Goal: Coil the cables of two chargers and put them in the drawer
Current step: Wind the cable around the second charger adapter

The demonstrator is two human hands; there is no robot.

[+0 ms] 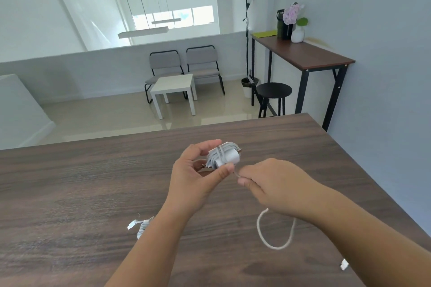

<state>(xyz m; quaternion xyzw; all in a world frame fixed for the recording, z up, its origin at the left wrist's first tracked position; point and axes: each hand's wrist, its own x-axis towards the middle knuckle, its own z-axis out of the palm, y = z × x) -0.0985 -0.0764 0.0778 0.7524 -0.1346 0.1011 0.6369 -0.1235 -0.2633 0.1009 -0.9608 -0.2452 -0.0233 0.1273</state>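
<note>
White charger in L hand; R hand pinches cable.

White charger half-wrapped in its cable, loose tail looping over bench; second charger coiled, lying nearer.

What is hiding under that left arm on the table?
A second white charger with coiled cable peeks out beneath the left forearm on the table. The arm covers the rest.

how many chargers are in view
2: one charger gripped in the left hand above the table, its cable partly wound; a second charger lies on the table, partly hidden by the left forearm.
</note>
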